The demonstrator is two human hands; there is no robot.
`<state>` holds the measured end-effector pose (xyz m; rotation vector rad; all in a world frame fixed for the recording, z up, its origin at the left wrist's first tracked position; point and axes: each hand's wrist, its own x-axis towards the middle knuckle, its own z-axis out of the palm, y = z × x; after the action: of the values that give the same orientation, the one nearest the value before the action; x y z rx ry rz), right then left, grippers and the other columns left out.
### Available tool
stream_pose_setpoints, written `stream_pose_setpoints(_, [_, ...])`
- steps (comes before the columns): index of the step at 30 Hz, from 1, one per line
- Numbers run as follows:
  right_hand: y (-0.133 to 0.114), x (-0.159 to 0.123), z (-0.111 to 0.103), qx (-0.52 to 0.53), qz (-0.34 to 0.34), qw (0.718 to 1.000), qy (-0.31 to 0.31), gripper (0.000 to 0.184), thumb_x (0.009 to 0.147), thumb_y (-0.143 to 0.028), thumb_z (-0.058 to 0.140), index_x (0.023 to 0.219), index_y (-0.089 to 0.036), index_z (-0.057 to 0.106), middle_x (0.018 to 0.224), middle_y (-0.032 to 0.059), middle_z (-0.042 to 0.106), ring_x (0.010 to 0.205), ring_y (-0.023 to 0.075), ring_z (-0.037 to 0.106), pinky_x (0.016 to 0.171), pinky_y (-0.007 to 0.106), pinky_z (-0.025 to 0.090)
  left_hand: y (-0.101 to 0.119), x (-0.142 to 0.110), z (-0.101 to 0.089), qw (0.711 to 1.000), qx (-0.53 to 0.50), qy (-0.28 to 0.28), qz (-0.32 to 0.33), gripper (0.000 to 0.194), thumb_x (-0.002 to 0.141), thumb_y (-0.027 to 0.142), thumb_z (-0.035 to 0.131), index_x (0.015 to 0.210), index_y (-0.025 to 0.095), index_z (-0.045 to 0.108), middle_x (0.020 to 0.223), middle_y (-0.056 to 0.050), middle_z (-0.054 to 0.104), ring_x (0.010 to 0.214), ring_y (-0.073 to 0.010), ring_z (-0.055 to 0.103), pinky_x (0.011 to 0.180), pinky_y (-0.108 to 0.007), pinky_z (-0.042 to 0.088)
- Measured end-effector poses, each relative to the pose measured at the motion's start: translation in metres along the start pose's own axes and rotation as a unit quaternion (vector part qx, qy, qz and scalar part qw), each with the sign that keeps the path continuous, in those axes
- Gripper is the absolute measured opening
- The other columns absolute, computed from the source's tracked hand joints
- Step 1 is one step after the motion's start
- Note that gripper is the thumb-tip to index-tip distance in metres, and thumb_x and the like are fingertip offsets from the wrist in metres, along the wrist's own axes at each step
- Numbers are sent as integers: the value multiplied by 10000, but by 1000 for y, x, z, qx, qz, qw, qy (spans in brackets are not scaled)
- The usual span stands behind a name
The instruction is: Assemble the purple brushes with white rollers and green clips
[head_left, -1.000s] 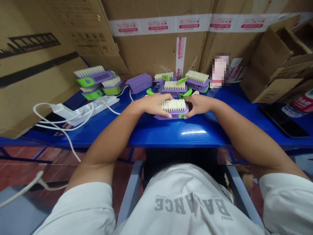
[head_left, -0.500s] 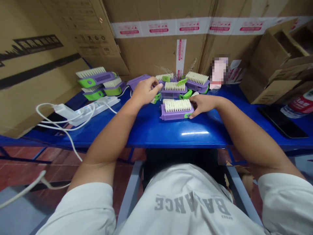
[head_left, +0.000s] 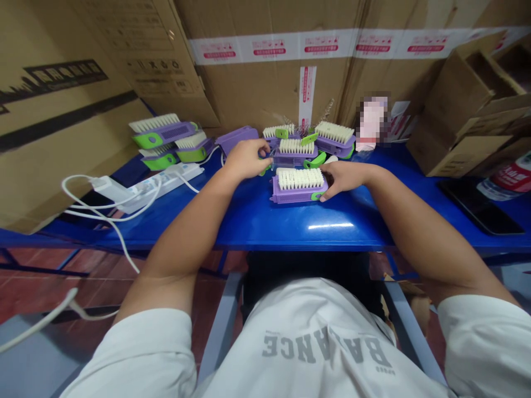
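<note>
A purple brush with white bristles [head_left: 299,186] lies on the blue table [head_left: 265,221] in front of me, bristles up. My right hand [head_left: 344,177] grips its right end, thumb near a green button. My left hand [head_left: 246,157] is just left of the brush and behind it, fingers curled around a small green part that is mostly hidden. Behind them stands a cluster of similar purple and green brushes [head_left: 309,143].
More brushes are stacked at the back left [head_left: 166,138] beside a white power strip with cables [head_left: 136,190]. Large cardboard boxes [head_left: 265,61] wall the back. Open cartons [head_left: 473,105] and a dark phone [head_left: 481,207] sit at the right.
My left hand let go of the near brush, reached back to the brush cluster, then came down slightly with fingers closed on a green part. The near brush shifted a little to the right.
</note>
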<state>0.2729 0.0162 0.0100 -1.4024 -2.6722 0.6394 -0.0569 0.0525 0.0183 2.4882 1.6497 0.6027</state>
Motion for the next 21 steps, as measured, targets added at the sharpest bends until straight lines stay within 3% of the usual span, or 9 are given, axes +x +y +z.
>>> stream_pose_setpoints(9, [-2, -2, -1, 18, 10, 1000, -8, 721, 653, -642, 1011, 1160, -208, 741, 1099, 90, 822, 1014, 354, 764, 935, 457, 602, 10, -3, 0, 999, 32, -41, 12, 344, 883, 337, 741, 1198, 274, 864, 1096, -67, 909, 1052, -328, 844, 938, -437, 630])
stream_pose_setpoints(13, [0, -1, 0, 15, 11, 1000, -15, 706, 675, -642, 1017, 1161, -208, 745, 1061, 78, 820, 1004, 345, 761, 926, 447, 601, 10, -3, -1, 996, 63, -56, -3, 353, 862, 313, 743, 1192, 294, 868, 1145, -58, 911, 1144, -361, 846, 941, -442, 628])
stream_pose_setpoints(21, [-1, -1, 0, 14, 2, 1000, -7, 675, 665, -626, 1017, 1113, -217, 723, 1062, 77, 823, 955, 331, 763, 858, 432, 608, 2, -3, -3, 996, 66, -2, -61, 450, 894, 337, 725, 1321, 277, 854, 1340, -124, 873, 1296, -437, 788, 1027, -529, 626])
